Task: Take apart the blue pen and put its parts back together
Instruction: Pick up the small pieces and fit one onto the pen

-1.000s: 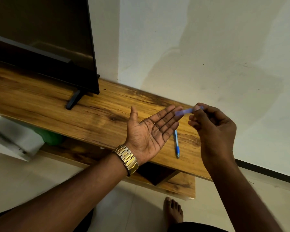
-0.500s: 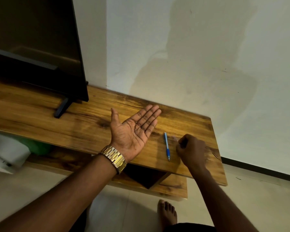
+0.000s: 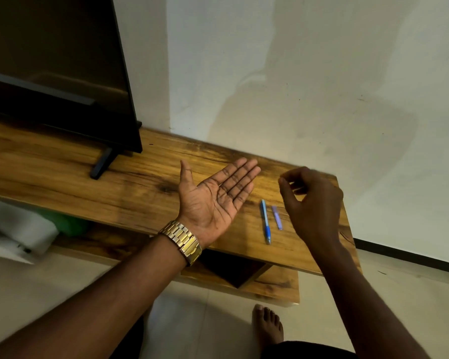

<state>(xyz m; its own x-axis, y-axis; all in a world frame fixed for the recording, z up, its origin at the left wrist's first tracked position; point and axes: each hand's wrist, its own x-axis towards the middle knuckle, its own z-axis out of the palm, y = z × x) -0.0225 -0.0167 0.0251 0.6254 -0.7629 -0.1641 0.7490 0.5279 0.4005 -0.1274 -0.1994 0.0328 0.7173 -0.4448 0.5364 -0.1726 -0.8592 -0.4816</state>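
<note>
Two pen parts lie side by side on the wooden TV stand [image 3: 140,182]. The longer blue pen body [image 3: 265,222] points its tip toward me. A shorter pale purple-blue cap [image 3: 276,217] rests just right of it. My left hand [image 3: 213,200] hovers palm up, fingers spread and empty, to the left of the parts. Above and right of the cap hangs my right hand [image 3: 311,200], fingers loosely curled around nothing, not touching either part.
A black TV [image 3: 55,73] on a slanted foot [image 3: 101,164] stands at the left of the stand. A white wall rises behind. A lower shelf [image 3: 270,283] sits under the top. My bare foot [image 3: 267,325] is on the tiled floor.
My right hand carried the pale cap down to the stand, laid it beside the pen body, and has lifted away empty. The left hand stayed open, palm up.
</note>
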